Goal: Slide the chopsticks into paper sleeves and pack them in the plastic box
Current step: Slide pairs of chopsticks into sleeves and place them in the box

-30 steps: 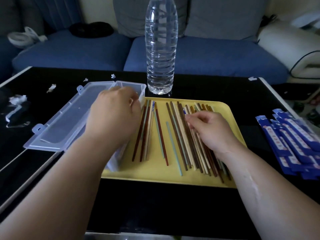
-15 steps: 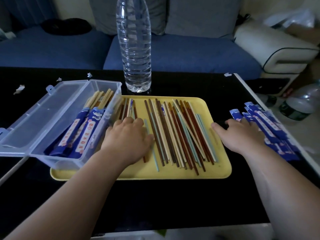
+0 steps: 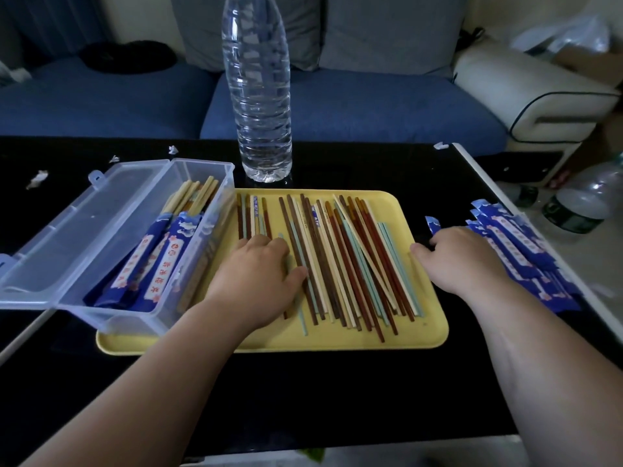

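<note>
chopsticks (image 3: pixel 340 261) lie under left fingers (image 3: pixel 266 246), sleeves (image 3: pixel 515 251) under right fingers (image 3: pixel 438 239).

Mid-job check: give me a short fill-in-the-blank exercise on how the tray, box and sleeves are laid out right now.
1. The loose chopsticks lie on a ____ tray.
2. The plastic box stands with its lid ____.
3. The right hand is on the blue paper sleeves, which lie to the ____ of the tray.
4. Sleeved pairs already lie inside the ____.

Missing words: yellow; open; right; box.
</note>
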